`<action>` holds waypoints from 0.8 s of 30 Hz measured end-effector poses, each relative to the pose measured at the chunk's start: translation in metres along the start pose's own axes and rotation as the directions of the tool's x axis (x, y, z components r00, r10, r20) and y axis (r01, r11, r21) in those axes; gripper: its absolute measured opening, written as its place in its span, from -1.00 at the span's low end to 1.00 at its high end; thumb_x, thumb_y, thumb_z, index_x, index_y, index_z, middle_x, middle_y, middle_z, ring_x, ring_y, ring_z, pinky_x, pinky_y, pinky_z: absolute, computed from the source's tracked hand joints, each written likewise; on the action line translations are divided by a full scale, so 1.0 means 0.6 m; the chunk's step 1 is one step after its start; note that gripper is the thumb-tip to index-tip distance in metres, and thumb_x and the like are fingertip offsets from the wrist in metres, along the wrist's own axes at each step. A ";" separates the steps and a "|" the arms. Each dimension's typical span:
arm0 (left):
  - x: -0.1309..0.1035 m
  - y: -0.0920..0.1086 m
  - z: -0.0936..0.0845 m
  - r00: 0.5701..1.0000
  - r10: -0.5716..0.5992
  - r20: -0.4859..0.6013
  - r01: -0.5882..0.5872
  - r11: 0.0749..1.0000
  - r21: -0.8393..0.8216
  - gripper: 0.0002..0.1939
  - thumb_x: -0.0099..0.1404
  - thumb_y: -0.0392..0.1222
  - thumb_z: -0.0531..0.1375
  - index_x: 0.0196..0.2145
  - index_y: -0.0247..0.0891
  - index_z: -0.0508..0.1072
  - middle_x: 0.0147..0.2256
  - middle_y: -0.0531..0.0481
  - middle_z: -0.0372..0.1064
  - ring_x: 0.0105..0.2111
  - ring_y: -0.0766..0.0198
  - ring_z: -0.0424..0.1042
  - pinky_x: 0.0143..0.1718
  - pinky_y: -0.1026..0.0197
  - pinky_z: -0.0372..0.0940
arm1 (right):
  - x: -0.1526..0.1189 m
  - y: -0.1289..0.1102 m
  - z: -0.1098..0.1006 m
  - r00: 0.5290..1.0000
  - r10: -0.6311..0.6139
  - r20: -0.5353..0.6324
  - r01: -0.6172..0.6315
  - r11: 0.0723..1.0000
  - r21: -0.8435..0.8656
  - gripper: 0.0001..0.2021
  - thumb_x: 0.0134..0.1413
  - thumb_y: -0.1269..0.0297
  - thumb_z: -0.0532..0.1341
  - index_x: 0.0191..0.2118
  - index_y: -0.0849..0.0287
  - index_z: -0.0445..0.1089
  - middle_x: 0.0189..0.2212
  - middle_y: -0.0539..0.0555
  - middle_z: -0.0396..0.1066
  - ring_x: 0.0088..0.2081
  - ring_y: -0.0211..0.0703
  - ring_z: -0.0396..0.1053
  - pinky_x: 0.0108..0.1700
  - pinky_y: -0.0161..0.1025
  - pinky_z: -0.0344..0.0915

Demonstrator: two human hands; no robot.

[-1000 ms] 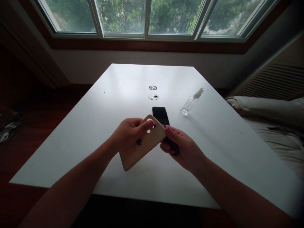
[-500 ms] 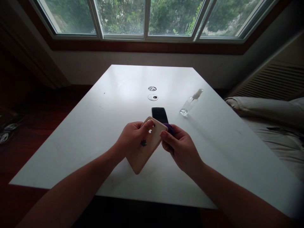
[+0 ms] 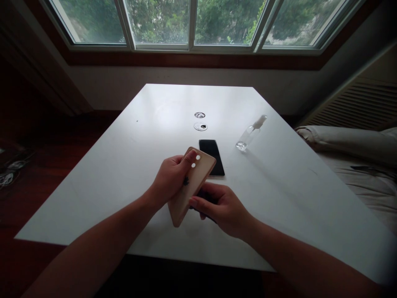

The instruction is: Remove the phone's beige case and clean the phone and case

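Observation:
My left hand (image 3: 169,176) grips a gold phone case (image 3: 195,180), thumb across its back near the camera holes. White shows through those holes, and a dark leaf-like mark sits beside the fingers. The case is tilted above the table. My right hand (image 3: 225,205) pinches a dark purple cloth (image 3: 206,196) against the lower right edge of the case; the fingers behind are partly hidden. Just beyond lies a phone (image 3: 217,157) with a black screen, flat on the table, its left part covered by the case in this view.
A clear spray bottle (image 3: 251,133) stands on the white table (image 3: 124,174) to the right. Two round inserts, a nearer disc (image 3: 198,126) and a farther one (image 3: 199,115), are set in the tabletop. A cushioned seat (image 3: 344,159) is beyond the right edge.
My right hand has slid with the cloth from the upper right corner of the case down its edge towards me. The case has turned slightly, and more of the phone shows.

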State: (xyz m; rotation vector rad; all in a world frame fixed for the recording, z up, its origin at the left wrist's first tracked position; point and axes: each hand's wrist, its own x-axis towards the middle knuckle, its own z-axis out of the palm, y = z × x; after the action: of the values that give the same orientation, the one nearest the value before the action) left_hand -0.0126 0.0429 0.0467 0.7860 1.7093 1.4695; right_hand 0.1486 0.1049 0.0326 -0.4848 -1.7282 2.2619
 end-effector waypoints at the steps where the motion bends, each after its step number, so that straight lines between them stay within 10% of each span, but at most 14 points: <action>1: 0.000 0.000 0.001 1.000 0.002 -0.005 -0.002 1.000 -0.006 -0.41 0.22 0.40 0.21 -0.44 -0.27 0.44 -0.58 0.08 0.29 -0.59 0.38 0.22 -0.59 0.31 0.13 | -0.001 0.001 0.003 0.999 0.015 0.034 -0.015 1.000 -0.004 -0.72 0.08 0.08 0.43 -0.16 0.14 0.57 -0.39 0.03 0.48 -0.47 -0.27 0.31 -0.44 -0.30 0.30; 12: 0.004 -0.006 0.005 0.993 -0.011 -0.120 -0.006 0.990 -0.140 -0.41 0.28 0.41 0.14 -0.48 -0.22 0.27 -0.59 0.11 0.21 -0.62 0.39 0.17 -0.62 0.32 0.15 | -0.008 0.006 0.013 0.991 0.065 0.119 -0.053 0.994 -0.099 -0.71 0.05 0.18 0.46 -0.13 0.18 0.53 -0.32 0.03 0.43 -0.32 -0.22 0.30 -0.28 -0.26 0.25; 24: 0.015 -0.007 -0.001 0.991 0.060 -0.123 -0.074 0.990 -0.119 -0.41 0.27 0.41 0.16 -0.44 -0.24 0.31 -0.56 0.08 0.25 -0.59 0.38 0.23 -0.59 0.34 0.20 | 0.003 -0.009 -0.002 0.974 0.226 0.032 -0.226 0.932 0.282 -0.69 -0.08 0.29 0.53 -0.21 0.20 0.48 -0.45 -0.07 0.37 -0.55 -0.45 0.17 -0.53 -0.41 0.00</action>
State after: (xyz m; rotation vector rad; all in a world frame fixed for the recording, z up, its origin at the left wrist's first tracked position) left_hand -0.0179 0.0492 0.0412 0.7083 1.6748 1.6804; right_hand 0.1475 0.1079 0.0372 -0.6483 -1.3713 2.6151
